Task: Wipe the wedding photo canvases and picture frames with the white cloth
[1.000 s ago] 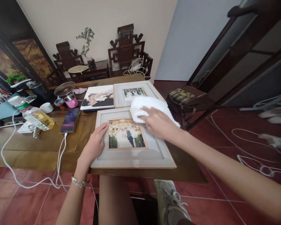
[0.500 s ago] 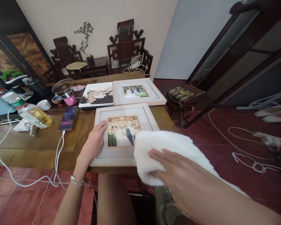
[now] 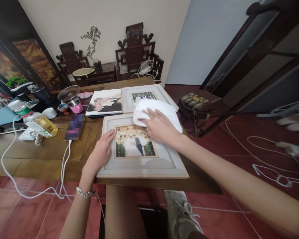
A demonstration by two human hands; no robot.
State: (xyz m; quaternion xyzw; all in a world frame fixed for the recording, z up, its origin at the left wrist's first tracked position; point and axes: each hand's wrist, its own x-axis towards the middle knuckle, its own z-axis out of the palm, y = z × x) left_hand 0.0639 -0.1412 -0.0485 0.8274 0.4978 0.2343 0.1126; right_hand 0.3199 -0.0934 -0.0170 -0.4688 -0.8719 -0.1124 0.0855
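R hand (image 3: 160,127) lies flat, fingers spread, pressing a fluffy white cloth (image 3: 161,111) onto the far-right corner of the pale wood-framed wedding photo (image 3: 139,166). The frame lies flat on the brown wooden table (image 3: 40,156), long axis across the table, w/ L hand (image 3: 101,152) open, palm down on its left edge.

A single head-worn camera looked forward and down from above the seated person, close over the near edge of the surface (image 3: 40,156). It faced the far wall (image 3: 109,20), taking in the floor (image 3: 239,166) to the right.
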